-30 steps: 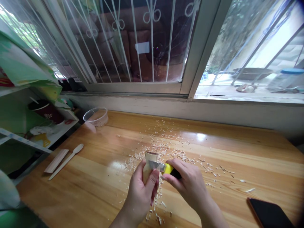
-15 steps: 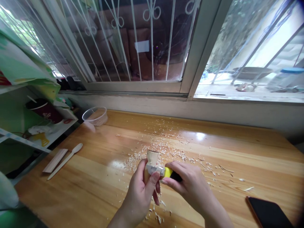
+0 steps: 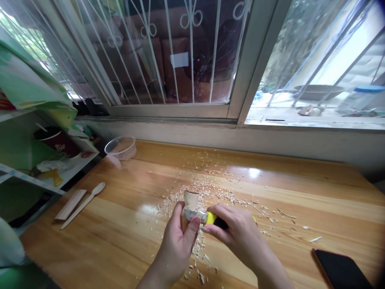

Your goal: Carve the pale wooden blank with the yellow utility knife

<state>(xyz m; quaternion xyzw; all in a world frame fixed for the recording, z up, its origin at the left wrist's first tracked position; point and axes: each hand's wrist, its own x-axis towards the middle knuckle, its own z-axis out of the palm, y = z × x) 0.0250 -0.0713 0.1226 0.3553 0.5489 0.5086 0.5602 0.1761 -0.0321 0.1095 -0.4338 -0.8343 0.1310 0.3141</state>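
Fingers wrapped round it, my left hand (image 3: 180, 241) holds a pale piece of wood (image 3: 191, 200) upright over the table. My right hand (image 3: 237, 226) is closed on the yellow and black handle of a knife (image 3: 211, 218). A silvery wrapped part (image 3: 195, 215) extends from the handle across the wood, and my left thumb presses at its lower edge. The blade itself cannot be made out. Wood shavings (image 3: 207, 186) lie scattered beneath and behind both hands.
A wooden spoon (image 3: 86, 204) and a flat wood strip (image 3: 70, 204) lie at the left of the table (image 3: 120, 245). A clear plastic bowl (image 3: 120, 149) stands at the back left. A dark phone (image 3: 341, 269) lies front right. A shelf with a cup (image 3: 57, 141) is at far left.
The wood and both hands have shifted slightly left. The fingers of my left hand below the wood have drawn in, and a yellow handle end now shows behind my right hand.
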